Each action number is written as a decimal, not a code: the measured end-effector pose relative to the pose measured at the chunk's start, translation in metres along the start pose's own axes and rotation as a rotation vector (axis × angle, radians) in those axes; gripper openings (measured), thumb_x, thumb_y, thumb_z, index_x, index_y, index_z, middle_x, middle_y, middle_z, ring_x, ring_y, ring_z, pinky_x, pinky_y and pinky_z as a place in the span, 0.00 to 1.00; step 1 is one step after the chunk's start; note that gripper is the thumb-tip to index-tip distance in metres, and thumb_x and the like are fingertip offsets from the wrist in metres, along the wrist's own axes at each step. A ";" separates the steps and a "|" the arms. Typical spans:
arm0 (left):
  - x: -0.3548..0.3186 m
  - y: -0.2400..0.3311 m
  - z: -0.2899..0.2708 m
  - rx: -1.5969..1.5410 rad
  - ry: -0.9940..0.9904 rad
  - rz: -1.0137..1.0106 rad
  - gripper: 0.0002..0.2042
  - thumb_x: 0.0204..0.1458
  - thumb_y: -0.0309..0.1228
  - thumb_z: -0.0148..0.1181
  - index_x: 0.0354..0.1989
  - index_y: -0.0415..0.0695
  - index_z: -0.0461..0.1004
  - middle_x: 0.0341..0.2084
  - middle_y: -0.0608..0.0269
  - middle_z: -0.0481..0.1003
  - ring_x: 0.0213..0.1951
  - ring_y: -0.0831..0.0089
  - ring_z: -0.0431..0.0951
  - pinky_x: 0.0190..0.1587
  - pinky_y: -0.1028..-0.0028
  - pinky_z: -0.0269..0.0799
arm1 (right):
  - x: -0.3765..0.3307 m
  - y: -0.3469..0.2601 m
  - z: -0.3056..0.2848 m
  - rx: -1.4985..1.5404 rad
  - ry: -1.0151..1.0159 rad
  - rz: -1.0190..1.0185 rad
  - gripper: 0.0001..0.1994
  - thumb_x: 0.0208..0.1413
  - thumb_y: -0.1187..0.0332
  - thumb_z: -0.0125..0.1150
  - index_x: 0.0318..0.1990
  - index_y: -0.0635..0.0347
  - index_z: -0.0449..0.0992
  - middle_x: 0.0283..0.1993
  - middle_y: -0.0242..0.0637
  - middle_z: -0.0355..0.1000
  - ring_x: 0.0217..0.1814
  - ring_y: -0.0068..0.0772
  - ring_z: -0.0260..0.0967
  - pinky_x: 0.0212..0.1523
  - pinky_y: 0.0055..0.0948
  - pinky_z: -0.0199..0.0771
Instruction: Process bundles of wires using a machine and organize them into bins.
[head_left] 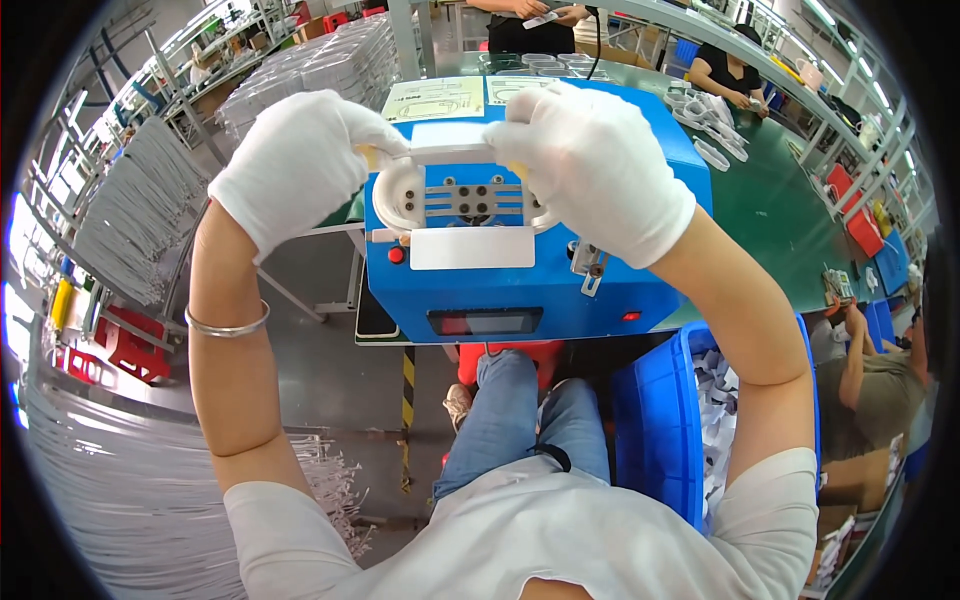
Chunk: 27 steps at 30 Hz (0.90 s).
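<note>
The left hand (300, 165) and right hand (600, 165), both in soft fabric gloves (625, 200), pinch one flat, rectangular white strip (450, 142) over one boxy blue machine (558, 288) on the counter (775, 225).

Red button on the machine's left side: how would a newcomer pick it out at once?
Find the blue machine in the picture's upper middle. On its left side, just left of the long white plate, sits the red button. It is round, unlike the small rectangular red switch at the machine's lower right.
</note>
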<state>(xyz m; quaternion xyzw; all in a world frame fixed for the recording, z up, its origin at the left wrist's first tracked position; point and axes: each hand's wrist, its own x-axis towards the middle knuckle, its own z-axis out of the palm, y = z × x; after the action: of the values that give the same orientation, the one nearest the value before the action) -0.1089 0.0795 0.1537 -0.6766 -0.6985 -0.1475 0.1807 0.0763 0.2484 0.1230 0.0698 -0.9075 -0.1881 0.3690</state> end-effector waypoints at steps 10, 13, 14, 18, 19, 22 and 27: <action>-0.002 0.030 0.047 -0.027 0.346 0.069 0.06 0.45 0.27 0.58 0.33 0.44 0.77 0.30 0.58 0.75 0.35 0.60 0.76 0.38 0.66 0.73 | 0.020 0.013 -0.001 0.314 -0.508 0.356 0.10 0.49 0.66 0.60 0.39 0.57 0.76 0.37 0.38 0.73 0.39 0.39 0.73 0.37 0.30 0.74; 0.000 0.027 0.050 -0.078 0.369 0.120 0.05 0.45 0.25 0.58 0.31 0.43 0.76 0.30 0.58 0.75 0.34 0.60 0.75 0.38 0.67 0.73 | 0.013 0.031 0.023 0.913 -0.566 0.723 0.16 0.61 0.58 0.50 0.49 0.59 0.73 0.42 0.37 0.74 0.43 0.29 0.73 0.47 0.26 0.74; 0.001 0.025 0.051 -0.079 0.372 0.119 0.05 0.45 0.25 0.58 0.31 0.43 0.76 0.30 0.58 0.75 0.34 0.60 0.75 0.38 0.67 0.73 | 0.012 0.030 0.024 0.910 -0.567 0.722 0.16 0.61 0.58 0.50 0.49 0.59 0.73 0.42 0.37 0.74 0.43 0.29 0.73 0.47 0.26 0.74; 0.002 0.020 0.050 -0.050 0.417 0.208 0.06 0.43 0.24 0.59 0.31 0.42 0.76 0.31 0.58 0.74 0.34 0.59 0.75 0.38 0.66 0.73 | 0.013 0.012 0.022 1.091 -0.238 0.720 0.15 0.61 0.59 0.51 0.46 0.61 0.73 0.40 0.37 0.74 0.41 0.23 0.71 0.44 0.21 0.73; 0.003 0.018 0.051 -0.013 0.456 0.256 0.09 0.43 0.25 0.59 0.35 0.42 0.75 0.30 0.57 0.74 0.35 0.59 0.75 0.39 0.65 0.73 | 0.014 0.006 0.020 1.224 -0.143 0.775 0.14 0.61 0.60 0.51 0.44 0.61 0.75 0.39 0.36 0.74 0.40 0.22 0.70 0.43 0.20 0.72; 0.009 0.019 0.056 0.095 0.626 0.185 0.17 0.42 0.27 0.61 0.43 0.41 0.71 0.29 0.54 0.75 0.34 0.58 0.76 0.39 0.64 0.73 | 0.013 0.001 0.018 1.147 -0.135 0.682 0.09 0.59 0.66 0.55 0.38 0.62 0.76 0.37 0.34 0.73 0.38 0.19 0.69 0.39 0.20 0.70; 0.010 0.022 0.051 -0.148 0.095 0.003 0.19 0.43 0.28 0.62 0.45 0.42 0.69 0.25 0.53 0.77 0.31 0.58 0.78 0.37 0.63 0.74 | 0.010 0.001 0.012 0.781 -0.114 0.348 0.03 0.52 0.77 0.58 0.34 0.64 0.76 0.34 0.33 0.72 0.34 0.21 0.68 0.37 0.21 0.69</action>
<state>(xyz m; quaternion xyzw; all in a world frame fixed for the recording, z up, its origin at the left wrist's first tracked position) -0.0901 0.1124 0.1122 -0.6813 -0.6753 -0.2302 0.1635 0.0614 0.2501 0.1219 0.0395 -0.9277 0.2310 0.2905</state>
